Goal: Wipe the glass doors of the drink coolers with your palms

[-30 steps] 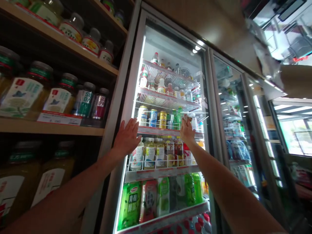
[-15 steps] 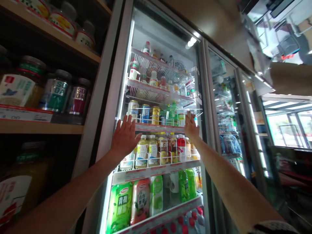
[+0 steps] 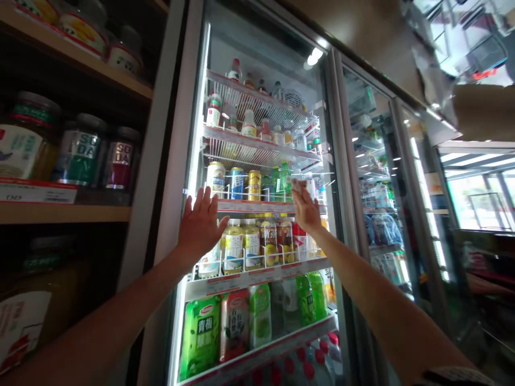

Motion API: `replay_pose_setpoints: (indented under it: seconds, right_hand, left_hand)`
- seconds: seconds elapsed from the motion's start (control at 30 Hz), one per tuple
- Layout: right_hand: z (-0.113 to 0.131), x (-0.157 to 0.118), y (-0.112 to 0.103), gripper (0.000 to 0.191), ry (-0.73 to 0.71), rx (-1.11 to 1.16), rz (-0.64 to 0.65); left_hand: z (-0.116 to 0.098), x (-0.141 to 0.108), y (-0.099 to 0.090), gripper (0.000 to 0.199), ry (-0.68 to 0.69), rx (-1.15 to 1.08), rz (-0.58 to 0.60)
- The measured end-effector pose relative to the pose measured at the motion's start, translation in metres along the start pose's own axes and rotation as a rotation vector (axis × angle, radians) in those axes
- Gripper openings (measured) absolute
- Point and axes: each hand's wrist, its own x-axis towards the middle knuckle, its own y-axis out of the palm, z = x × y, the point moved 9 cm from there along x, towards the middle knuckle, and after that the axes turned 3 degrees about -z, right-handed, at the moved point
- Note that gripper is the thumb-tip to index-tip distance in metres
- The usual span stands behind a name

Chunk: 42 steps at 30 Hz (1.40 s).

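Two bare hands reach toward a glass fridge door (image 3: 261, 153) at twelve o'clock: my left hand (image 3: 199, 224), eleven o'clock, spread open; my right hand (image 3: 306, 206), one o'clock, possibly gripping, unclear. I'd expect stiff, slick, breakable glass; hold its metal frame (image 3: 181, 134).

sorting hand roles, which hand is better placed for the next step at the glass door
Probably the right hand: it is over the glass door, with what looks like a pale wad against it. The left hand spreads near the door's left frame, holding nothing visible.
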Motion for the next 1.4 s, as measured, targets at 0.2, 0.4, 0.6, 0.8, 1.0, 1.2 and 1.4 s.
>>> replay_pose_setpoints:
  seconds: [0.2,0.4,0.6,0.8,1.0,1.2,1.4]
  right_hand:
    - [-0.059,-0.016,-0.01,0.055,0.305,-0.001,-0.058]
    - [0.081,-0.028,0.004,0.074,-0.158,0.36,0.003]
    - [0.102,-0.038,0.01,0.072,-0.036,0.797,0.084]
    - [0.052,-0.052,0.016,0.054,0.163,0.596,-0.099]
    - [0.019,-0.071,0.036,0.052,0.126,0.147,-0.07]
    - [0.018,-0.079,0.041,0.052,0.136,0.104,-0.124]
    - [0.017,-0.083,0.041,0.051,0.153,0.073,-0.131]
  left_hand:
    - [-0.001,0.001,-0.004,0.062,-0.008,-0.016,-0.016]
    - [-0.068,0.004,-0.007,0.056,0.294,-0.098,-0.04]
    - [-0.108,-0.004,0.029,0.058,0.331,-0.081,0.104]
    - [-0.133,0.009,0.044,0.054,0.223,-0.086,0.067]
    - [-0.077,0.038,0.016,0.035,0.257,-0.1,-0.009]
    - [-0.008,0.07,-0.021,0.051,0.055,-0.145,-0.187]
    - [-0.126,0.029,0.042,0.05,0.318,-0.188,0.022]
